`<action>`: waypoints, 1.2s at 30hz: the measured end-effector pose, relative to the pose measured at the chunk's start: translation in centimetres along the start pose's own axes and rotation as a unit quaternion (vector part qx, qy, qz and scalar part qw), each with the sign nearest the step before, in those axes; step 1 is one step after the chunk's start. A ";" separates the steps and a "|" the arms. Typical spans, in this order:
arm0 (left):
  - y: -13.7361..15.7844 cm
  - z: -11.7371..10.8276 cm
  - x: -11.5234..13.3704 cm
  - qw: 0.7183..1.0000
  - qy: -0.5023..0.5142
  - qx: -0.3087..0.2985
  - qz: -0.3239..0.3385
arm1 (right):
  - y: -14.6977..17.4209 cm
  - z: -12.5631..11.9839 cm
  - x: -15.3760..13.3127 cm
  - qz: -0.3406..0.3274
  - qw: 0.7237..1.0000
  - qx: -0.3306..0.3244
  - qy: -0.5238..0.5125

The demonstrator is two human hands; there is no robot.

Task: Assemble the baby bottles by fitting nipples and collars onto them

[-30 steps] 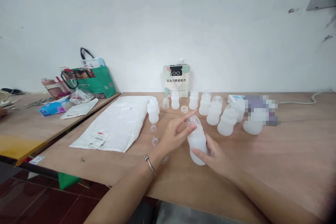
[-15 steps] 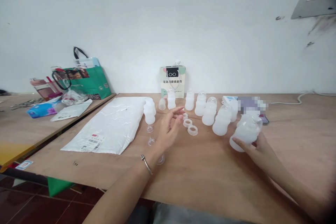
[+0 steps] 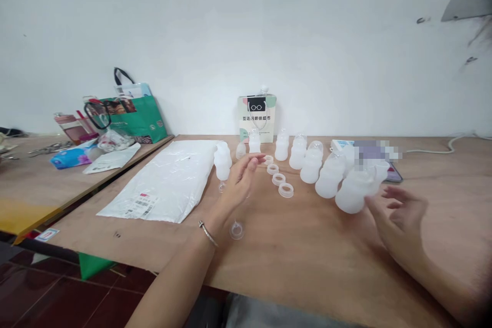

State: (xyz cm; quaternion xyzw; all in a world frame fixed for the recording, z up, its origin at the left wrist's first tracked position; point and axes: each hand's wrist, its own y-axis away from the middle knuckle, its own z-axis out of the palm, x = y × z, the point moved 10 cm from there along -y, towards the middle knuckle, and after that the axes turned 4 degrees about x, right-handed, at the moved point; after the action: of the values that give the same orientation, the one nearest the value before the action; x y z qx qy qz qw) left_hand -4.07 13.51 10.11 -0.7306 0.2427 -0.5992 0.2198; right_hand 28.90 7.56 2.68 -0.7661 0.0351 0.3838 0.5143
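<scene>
My right hand [image 3: 403,215] is open just right of the nearest frosted baby bottle [image 3: 351,193], which stands upright under a clear cap; its thumb tip is close to the bottle, and I cannot tell if it touches. Several similar capped bottles [image 3: 310,164] form a curved row going back and left. Over the middle of the table hovers my left hand [image 3: 243,178], fingers stretched out and holding nothing. Several clear bottle rings [image 3: 286,190] lie to the right of it. A clear teat [image 3: 237,230] lies below its wrist, and another teat [image 3: 222,186] is partly visible to its left.
Left of my left hand lies a white plastic mailer [image 3: 165,179], with another bottle [image 3: 222,161] by its edge. A paper bag [image 3: 257,115] stands against the wall. On the side table sit a green bag [image 3: 142,118] and a blue tissue pack [image 3: 73,155]. A white cable [image 3: 434,151] runs at right.
My right hand has let go of the nearest bottle and drawn away to the right, leaving it at the row's near end. My left hand stays raised over the table. The view has shifted slightly.
</scene>
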 end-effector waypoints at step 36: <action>9.5 0.1 -4.6 0.776 -0.500 -0.383 -0.040 | 12.5 17.1 -10.0 0.531 0.480 -0.449 -0.535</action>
State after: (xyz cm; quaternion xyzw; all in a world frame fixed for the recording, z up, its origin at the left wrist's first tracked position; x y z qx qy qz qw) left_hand -5.57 8.88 0.67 -0.9603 0.2783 -0.0154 -0.0118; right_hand 6.83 12.22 -3.57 -0.3752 -0.0238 0.8828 -0.2818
